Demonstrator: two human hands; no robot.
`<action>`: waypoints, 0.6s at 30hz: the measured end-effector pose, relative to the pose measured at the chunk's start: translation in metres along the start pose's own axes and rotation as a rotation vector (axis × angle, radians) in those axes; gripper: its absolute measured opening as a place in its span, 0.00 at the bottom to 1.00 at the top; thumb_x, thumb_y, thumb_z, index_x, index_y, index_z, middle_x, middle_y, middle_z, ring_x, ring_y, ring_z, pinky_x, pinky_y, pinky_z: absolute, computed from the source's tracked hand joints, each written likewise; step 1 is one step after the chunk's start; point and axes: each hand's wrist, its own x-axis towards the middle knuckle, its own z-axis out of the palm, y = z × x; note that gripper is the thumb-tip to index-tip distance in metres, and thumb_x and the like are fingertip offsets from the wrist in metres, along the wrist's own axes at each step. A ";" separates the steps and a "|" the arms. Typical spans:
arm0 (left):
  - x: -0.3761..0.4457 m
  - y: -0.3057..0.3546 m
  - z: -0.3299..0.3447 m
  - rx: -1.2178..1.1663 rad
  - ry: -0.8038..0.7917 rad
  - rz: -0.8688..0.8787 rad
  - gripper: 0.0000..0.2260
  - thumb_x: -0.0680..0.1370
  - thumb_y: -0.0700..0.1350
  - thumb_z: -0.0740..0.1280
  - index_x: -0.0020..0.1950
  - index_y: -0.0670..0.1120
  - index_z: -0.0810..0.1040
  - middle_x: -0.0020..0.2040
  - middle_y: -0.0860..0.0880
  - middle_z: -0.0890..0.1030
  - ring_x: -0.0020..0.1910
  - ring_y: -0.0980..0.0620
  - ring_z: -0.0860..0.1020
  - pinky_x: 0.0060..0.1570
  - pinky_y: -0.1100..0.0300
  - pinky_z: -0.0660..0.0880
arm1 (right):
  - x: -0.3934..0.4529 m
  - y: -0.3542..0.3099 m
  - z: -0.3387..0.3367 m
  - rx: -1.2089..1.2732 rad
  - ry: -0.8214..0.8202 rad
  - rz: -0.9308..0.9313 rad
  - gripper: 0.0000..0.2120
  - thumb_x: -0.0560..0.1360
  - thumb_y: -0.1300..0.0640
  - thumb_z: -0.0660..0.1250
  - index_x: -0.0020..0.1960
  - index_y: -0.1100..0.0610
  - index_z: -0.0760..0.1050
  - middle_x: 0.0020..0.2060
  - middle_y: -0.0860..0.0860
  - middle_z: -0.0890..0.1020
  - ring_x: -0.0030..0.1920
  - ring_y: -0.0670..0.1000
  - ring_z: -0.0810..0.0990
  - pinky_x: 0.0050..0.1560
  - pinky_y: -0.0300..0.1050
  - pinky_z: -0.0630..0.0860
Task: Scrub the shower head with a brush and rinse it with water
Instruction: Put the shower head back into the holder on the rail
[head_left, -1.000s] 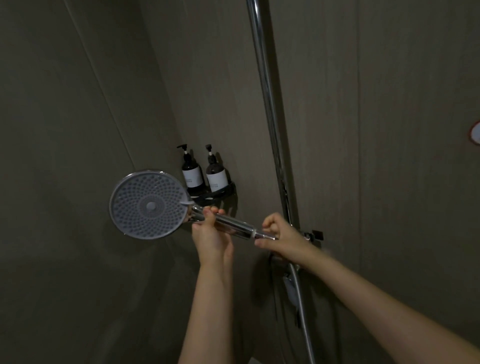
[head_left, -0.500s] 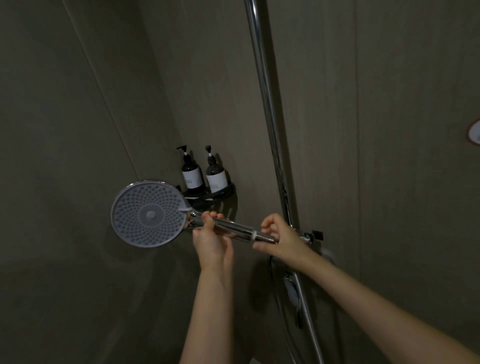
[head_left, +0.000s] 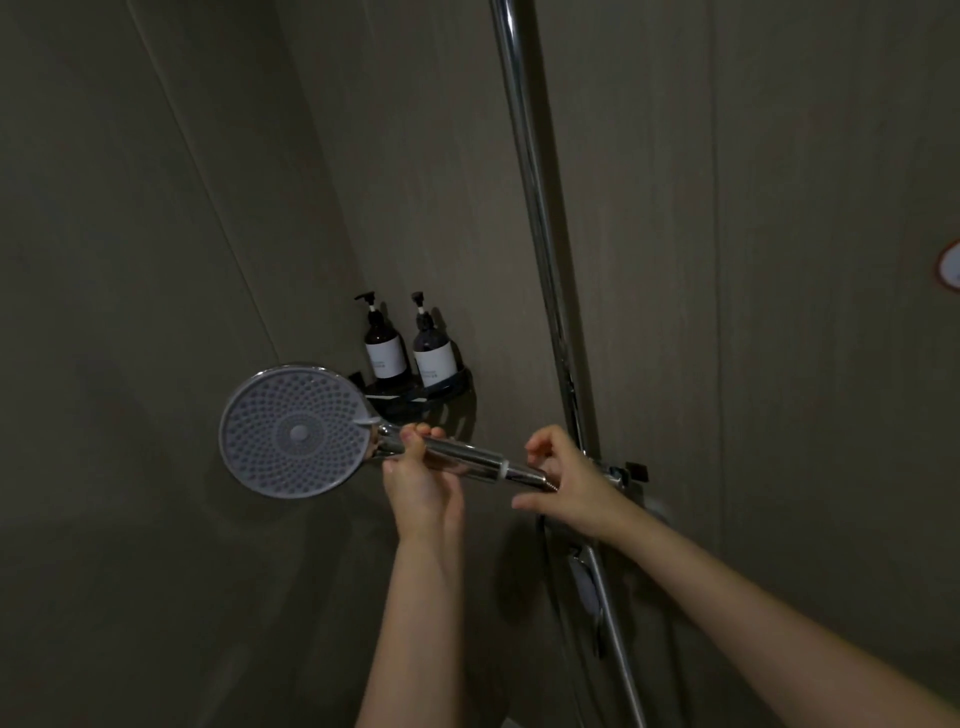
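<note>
In the corner where my two shower walls meet hangs a small dark shelf (head_left: 415, 397), fixed to the wall just left of the chrome rail (head_left: 540, 249). Two dark pump bottles stand upright on it, side by side and nearly touching. The left bottle (head_left: 383, 345) and the right bottle (head_left: 432, 353) each carry a pale label and a black pump top. The shelf's lower left edge is hidden behind the round shower head (head_left: 296, 431).

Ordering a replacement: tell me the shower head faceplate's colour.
Pale grey, dotted with nozzles, on the shower head; head view.
</note>
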 end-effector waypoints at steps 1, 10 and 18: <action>0.001 0.000 0.000 -0.001 -0.003 0.002 0.06 0.80 0.39 0.57 0.45 0.47 0.69 0.38 0.50 0.73 0.37 0.55 0.73 0.42 0.59 0.73 | -0.001 -0.001 -0.001 -0.003 0.010 -0.015 0.19 0.70 0.60 0.72 0.48 0.41 0.66 0.47 0.48 0.76 0.49 0.48 0.79 0.49 0.41 0.75; 0.001 -0.006 -0.006 -0.038 -0.011 -0.052 0.07 0.80 0.37 0.57 0.43 0.47 0.70 0.38 0.50 0.73 0.37 0.55 0.73 0.44 0.59 0.73 | 0.002 -0.012 0.002 0.048 0.020 0.071 0.08 0.80 0.53 0.57 0.44 0.50 0.71 0.35 0.47 0.74 0.32 0.43 0.72 0.34 0.35 0.70; 0.005 -0.002 -0.008 -0.040 0.003 0.001 0.08 0.79 0.37 0.57 0.42 0.47 0.70 0.38 0.50 0.73 0.37 0.55 0.72 0.51 0.58 0.72 | 0.000 0.001 0.001 -0.146 0.003 -0.015 0.09 0.76 0.58 0.65 0.43 0.44 0.70 0.38 0.46 0.78 0.39 0.41 0.79 0.44 0.40 0.76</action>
